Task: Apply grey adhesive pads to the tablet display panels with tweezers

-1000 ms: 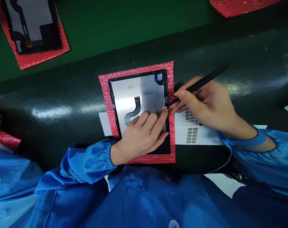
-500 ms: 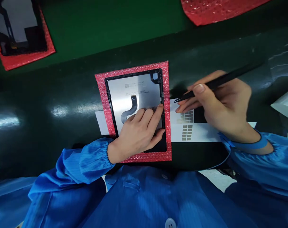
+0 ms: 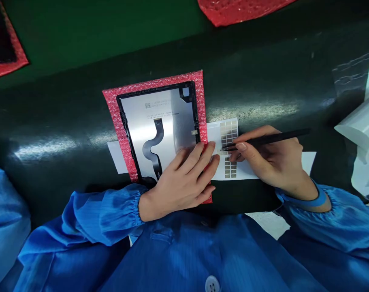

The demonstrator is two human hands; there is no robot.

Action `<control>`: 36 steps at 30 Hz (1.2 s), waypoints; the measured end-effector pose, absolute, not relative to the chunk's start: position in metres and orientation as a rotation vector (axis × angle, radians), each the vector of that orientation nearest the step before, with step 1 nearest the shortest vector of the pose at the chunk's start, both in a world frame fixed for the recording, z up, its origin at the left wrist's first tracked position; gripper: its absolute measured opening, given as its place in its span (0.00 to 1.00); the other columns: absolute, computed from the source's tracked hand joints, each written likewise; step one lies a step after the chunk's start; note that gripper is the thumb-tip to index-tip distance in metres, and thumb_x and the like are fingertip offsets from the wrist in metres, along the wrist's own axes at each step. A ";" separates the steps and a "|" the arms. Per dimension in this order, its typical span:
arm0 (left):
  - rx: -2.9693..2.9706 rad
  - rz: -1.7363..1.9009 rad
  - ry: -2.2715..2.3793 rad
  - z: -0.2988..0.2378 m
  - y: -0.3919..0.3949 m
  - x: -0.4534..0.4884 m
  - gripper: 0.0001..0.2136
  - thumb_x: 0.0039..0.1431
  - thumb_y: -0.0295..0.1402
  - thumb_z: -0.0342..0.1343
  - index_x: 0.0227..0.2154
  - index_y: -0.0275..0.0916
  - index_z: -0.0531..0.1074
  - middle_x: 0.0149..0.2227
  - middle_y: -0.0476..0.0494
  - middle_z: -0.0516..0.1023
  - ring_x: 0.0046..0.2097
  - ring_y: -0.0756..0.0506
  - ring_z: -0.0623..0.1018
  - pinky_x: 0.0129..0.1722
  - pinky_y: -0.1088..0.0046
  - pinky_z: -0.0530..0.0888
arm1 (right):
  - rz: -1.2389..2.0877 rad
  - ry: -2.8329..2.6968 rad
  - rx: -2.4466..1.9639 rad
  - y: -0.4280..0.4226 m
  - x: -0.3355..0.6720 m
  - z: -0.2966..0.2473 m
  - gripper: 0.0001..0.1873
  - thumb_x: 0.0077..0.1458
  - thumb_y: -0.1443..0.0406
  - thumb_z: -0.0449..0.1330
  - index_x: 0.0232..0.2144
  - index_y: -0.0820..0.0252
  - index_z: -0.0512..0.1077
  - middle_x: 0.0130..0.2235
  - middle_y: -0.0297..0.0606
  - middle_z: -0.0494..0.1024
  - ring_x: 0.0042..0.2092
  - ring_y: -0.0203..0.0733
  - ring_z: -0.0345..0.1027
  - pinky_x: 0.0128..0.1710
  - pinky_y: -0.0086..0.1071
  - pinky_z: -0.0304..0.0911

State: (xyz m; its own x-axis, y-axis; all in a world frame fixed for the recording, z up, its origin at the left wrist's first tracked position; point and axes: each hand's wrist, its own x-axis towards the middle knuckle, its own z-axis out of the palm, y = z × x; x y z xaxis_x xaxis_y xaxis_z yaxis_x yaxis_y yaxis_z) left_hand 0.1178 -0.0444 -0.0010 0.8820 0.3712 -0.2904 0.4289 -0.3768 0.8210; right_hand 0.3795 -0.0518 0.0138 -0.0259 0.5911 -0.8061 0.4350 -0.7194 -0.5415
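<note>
Pinching black tweezers [image 3: 272, 138] pen-fashion, probably for fine control, right hand [image 3: 278, 166] poises tips over patch sheet [image 3: 214, 130]; left of that grip, left hand [image 3: 184, 178], loosely spread, lies across panel [image 3: 182, 121], seemingly steadying it.

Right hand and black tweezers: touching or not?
Touching. The head view shows the right hand gripping the black tweezers, thumb against their side, rear end sticking out beyond the hand.
</note>
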 end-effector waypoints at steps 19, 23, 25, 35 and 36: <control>2.034 -0.059 0.560 -0.005 -0.047 0.118 0.27 0.79 0.45 0.52 0.68 0.28 0.73 0.75 0.22 0.69 0.72 0.27 0.75 0.62 0.51 0.74 | 1.947 -0.930 -2.110 -0.042 0.377 0.010 0.06 0.69 0.55 0.72 0.40 0.48 0.84 0.32 0.34 0.85 0.27 0.43 0.82 0.23 0.38 0.80; 2.044 -0.072 0.553 -0.005 -0.046 0.118 0.27 0.80 0.45 0.51 0.69 0.29 0.72 0.75 0.22 0.69 0.73 0.28 0.74 0.63 0.50 0.74 | 1.949 -0.978 -2.075 -0.039 0.378 0.007 0.08 0.70 0.56 0.71 0.40 0.51 0.83 0.31 0.33 0.85 0.26 0.41 0.82 0.23 0.34 0.79; 2.047 -0.084 0.544 -0.005 -0.045 0.117 0.27 0.80 0.45 0.50 0.70 0.29 0.71 0.76 0.22 0.68 0.73 0.27 0.74 0.63 0.50 0.73 | 1.965 -0.998 -2.048 -0.038 0.379 0.006 0.08 0.69 0.56 0.71 0.39 0.52 0.83 0.30 0.33 0.84 0.25 0.41 0.82 0.22 0.34 0.79; 2.010 -0.056 0.556 -0.007 -0.051 0.119 0.30 0.81 0.47 0.50 0.71 0.26 0.69 0.77 0.19 0.65 0.74 0.26 0.71 0.64 0.48 0.72 | 1.894 -0.829 -2.148 -0.042 0.377 0.006 0.12 0.69 0.54 0.72 0.38 0.54 0.83 0.28 0.35 0.87 0.24 0.42 0.83 0.23 0.33 0.79; 2.001 -0.059 0.553 -0.007 -0.050 0.119 0.31 0.80 0.48 0.51 0.71 0.25 0.69 0.77 0.19 0.65 0.75 0.26 0.70 0.65 0.48 0.72 | 1.877 -0.802 -2.157 -0.040 0.377 0.007 0.12 0.69 0.54 0.72 0.37 0.56 0.83 0.27 0.36 0.87 0.23 0.42 0.82 0.23 0.32 0.79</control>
